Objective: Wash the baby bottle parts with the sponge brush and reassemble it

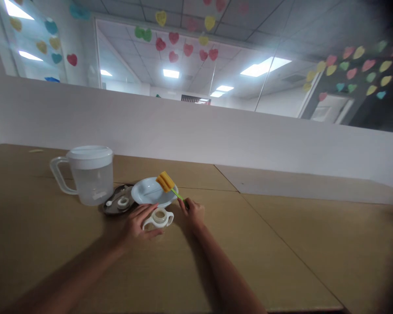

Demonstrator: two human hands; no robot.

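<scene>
My right hand [192, 212] is closed round the green handle of a sponge brush [165, 181], whose yellow sponge head is raised over a white bowl [147, 192]. My left hand [138, 225] rests on the table with fingers curled against a white two-handled ring part [158, 218] and holds it at its left side. The bowl stands just behind both hands.
A clear plastic pitcher [91, 175] with a white lid stands at the left. A dark round tray [113, 205] with small white parts lies between the pitcher and the bowl. The brown table [281, 244] ends at a white partition wall [216, 131] behind.
</scene>
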